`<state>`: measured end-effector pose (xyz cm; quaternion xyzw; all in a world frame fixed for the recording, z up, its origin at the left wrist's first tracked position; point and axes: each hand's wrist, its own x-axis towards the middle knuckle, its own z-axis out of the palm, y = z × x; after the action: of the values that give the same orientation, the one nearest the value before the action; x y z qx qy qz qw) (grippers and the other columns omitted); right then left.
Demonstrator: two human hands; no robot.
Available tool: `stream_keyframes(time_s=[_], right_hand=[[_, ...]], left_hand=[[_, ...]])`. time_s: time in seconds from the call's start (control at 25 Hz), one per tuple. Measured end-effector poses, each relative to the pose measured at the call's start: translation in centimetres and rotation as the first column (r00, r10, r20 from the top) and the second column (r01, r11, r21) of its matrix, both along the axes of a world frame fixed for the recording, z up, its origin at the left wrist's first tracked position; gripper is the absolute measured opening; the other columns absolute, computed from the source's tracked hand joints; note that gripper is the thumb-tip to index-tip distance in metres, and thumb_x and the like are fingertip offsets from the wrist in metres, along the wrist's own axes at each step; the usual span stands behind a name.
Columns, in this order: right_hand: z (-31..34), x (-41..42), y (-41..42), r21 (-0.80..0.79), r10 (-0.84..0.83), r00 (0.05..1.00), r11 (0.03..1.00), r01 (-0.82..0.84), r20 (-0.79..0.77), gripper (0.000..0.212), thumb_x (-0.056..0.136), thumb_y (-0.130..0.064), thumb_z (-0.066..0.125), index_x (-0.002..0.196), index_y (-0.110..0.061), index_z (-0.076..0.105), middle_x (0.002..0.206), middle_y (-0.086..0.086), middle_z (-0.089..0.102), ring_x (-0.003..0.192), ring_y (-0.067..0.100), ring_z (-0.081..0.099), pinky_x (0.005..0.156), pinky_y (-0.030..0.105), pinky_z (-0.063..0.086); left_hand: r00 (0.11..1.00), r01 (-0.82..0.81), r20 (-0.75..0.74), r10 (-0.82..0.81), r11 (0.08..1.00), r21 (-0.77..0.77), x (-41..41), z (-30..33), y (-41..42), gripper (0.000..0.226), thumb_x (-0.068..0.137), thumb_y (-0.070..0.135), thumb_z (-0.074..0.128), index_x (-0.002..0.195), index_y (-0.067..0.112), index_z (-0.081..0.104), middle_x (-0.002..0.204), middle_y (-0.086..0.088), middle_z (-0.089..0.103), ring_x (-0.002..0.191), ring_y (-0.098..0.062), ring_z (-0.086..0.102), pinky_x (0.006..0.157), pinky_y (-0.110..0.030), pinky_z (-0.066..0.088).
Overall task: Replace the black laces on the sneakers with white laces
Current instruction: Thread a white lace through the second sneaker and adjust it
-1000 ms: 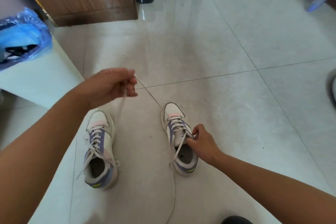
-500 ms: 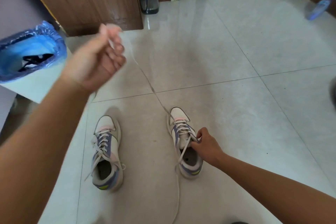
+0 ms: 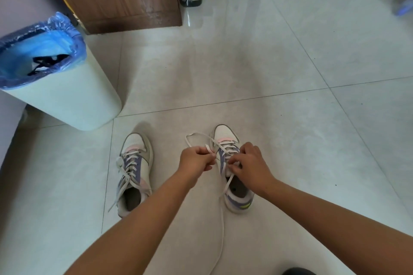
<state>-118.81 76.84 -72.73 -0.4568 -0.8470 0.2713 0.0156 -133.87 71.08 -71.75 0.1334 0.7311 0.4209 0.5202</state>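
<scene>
Both sneakers parked side by side on the floor [image 3: 290,62], toes pointing away, prob so eyelets face up for easy threading. Left sneaker [image 3: 135,169] already wearing a white lace, ends flopped loose over the side, not tied. Right sneaker [image 3: 232,169] mid-job.

Left hand [image 3: 195,159] curled tight, pinching the white lace [image 3: 202,135] near its tip, w/ a slack loop bowed out toward the toe. Looks like holding the end stiff to aim it at an eyelet. Right hand [image 3: 250,163] down on the tongue area, fingers [image 3: 234,171] bent and pinching at the crossings, prob steadying the shoe + opening the next hole; exact grip partly hidden, tbh. Other tail of the lace trailing along the floor toward the camera.

Black laces [image 3: 48,63] dumped in the bin [image 3: 73,100] w/ the blue liner at left, so removal done.

Guessing near the end: 1 shoe laced, 2nd on its upper eyelets. Risk = uneven tails, since 1 side runs way longer.
</scene>
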Motion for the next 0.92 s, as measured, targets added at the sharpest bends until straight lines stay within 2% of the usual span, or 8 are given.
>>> stream_keyframes(time_s=[0.16,0.36,0.44,0.64,0.92], right_hand=[[-0.4,-0.8,0.4,-0.066,-0.048,0.999,0.997,0.049,0.022,0.020,0.089,-0.028,0.059,0.106,-0.023,0.070,0.102,-0.003,0.033,0.102,0.017,0.031,0.087,0.025,0.034],[-0.9,-0.9,0.6,-0.119,-0.077,0.997,0.990,0.079,0.024,0.019,0.089,-0.030,0.060,0.105,-0.027,0.070,0.102,-0.004,0.032,0.098,0.012,0.027,0.087,0.022,0.031],[-1.0,-1.0,0.6,-0.131,-0.105,0.994,0.986,0.107,0.024,0.019,0.089,-0.032,0.060,0.105,-0.028,0.069,0.102,-0.005,0.031,0.101,0.014,0.029,0.088,0.022,0.030],[-0.9,-1.3,0.3,-0.128,-0.129,0.991,0.983,0.131,0.022,0.019,0.090,-0.030,0.058,0.105,-0.027,0.069,0.104,-0.001,0.035,0.109,0.020,0.035,0.088,0.024,0.031],[-1.1,-1.2,0.1,-0.107,-0.104,0.994,0.988,0.108,0.042,0.018,0.091,-0.026,0.057,0.104,-0.027,0.069,0.110,0.002,0.039,0.108,0.021,0.036,0.090,0.028,0.035]], left_hand=[[0.996,-0.051,-0.072,0.053,0.998,0.027,1.2,-1.0,-0.4,0.015,0.083,0.002,0.067,0.075,0.014,0.065,0.072,-0.004,0.067,0.067,-0.014,0.064,0.058,-0.020,0.050],[0.997,-0.045,-0.060,0.049,0.997,0.064,1.2,-1.5,-0.8,0.018,0.081,0.000,0.068,0.070,0.015,0.066,0.069,-0.004,0.068,0.064,-0.014,0.065,0.056,-0.016,0.051],[0.998,-0.023,-0.050,0.026,0.997,0.077,1.1,-1.5,-0.7,0.017,0.081,0.002,0.069,0.071,0.015,0.067,0.069,-0.004,0.069,0.065,-0.013,0.067,0.056,-0.015,0.051],[0.994,-0.109,-0.019,0.112,0.988,0.109,1.7,-1.9,-0.7,0.014,0.081,0.001,0.069,0.072,0.013,0.068,0.069,-0.005,0.069,0.066,-0.015,0.066,0.059,-0.018,0.053],[0.972,0.092,-0.224,-0.076,0.994,0.063,3.0,-1.9,-1.5,0.012,0.087,0.017,0.065,0.077,0.014,0.068,0.080,-0.003,0.068,0.073,-0.013,0.061,0.072,-0.031,0.050]])
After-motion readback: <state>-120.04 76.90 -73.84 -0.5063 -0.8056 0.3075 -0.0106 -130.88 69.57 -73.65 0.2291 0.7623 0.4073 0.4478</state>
